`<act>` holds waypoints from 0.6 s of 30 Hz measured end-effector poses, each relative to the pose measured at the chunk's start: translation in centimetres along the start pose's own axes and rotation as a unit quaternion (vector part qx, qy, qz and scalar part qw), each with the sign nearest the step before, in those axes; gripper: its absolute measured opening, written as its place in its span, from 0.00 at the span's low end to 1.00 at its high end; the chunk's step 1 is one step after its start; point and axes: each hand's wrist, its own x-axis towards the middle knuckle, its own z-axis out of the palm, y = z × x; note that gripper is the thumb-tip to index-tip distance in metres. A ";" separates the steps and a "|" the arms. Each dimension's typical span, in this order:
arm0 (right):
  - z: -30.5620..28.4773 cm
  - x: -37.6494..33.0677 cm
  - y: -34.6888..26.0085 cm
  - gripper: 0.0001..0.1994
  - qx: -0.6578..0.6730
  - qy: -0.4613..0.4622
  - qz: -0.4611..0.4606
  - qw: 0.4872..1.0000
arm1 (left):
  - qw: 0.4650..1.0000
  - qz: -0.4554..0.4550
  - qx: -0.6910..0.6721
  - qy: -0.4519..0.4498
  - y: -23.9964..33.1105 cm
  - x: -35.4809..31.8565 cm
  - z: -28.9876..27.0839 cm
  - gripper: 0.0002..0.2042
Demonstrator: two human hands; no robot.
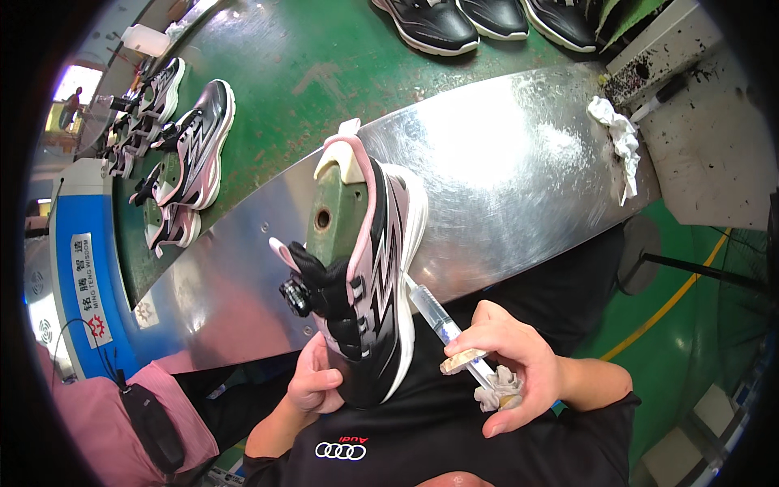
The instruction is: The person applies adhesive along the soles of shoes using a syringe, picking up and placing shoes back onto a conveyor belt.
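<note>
Both hands (pixel 316 381) (pixel 519 369) partly hide sneaker (pixel 369 268) toe and syringe (pixel 442 325) plunger.

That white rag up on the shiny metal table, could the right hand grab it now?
Probably not right away. The right hand is gripping a syringe and a small cloth wad, close to the body. The white rag lies at the metal table's far end, though nothing blocks the way.

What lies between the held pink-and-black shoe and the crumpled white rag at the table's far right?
Only bare, scuffed metal tabletop separates the shoe from the rag, per the head view.
</note>
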 end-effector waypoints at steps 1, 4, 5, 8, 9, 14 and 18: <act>-0.1 0.0 -0.4 0.39 0.009 -0.008 0.021 1.000 | 1.000 0.003 -0.002 -0.001 0.0 0.1 0.1 0.39; -0.3 -0.1 -1.8 0.38 0.023 -0.027 0.065 0.997 | 0.997 -0.040 -0.057 -0.021 -0.3 0.9 0.8 0.38; -0.5 -0.1 -2.5 0.38 0.029 -0.035 0.087 0.995 | 0.997 -0.038 -0.060 -0.023 -0.3 1.2 0.7 0.38; -1.6 0.0 -5.0 0.36 0.020 -0.073 0.111 0.991 | 0.983 -0.102 -0.118 -0.100 -0.8 2.4 0.4 0.37; -1.8 -0.1 -5.6 0.36 0.017 -0.076 0.113 0.990 | 0.979 -0.117 -0.126 -0.113 -1.1 2.8 0.4 0.36; -2.0 -1.4 -8.0 0.38 -0.013 -0.054 0.100 0.993 | 0.956 -0.166 -0.173 -0.170 -2.3 4.8 1.1 0.29; -1.9 -2.0 -10.3 0.36 -0.069 -0.048 0.083 0.993 | 0.951 -0.191 -0.156 -0.187 -3.5 6.8 1.7 0.22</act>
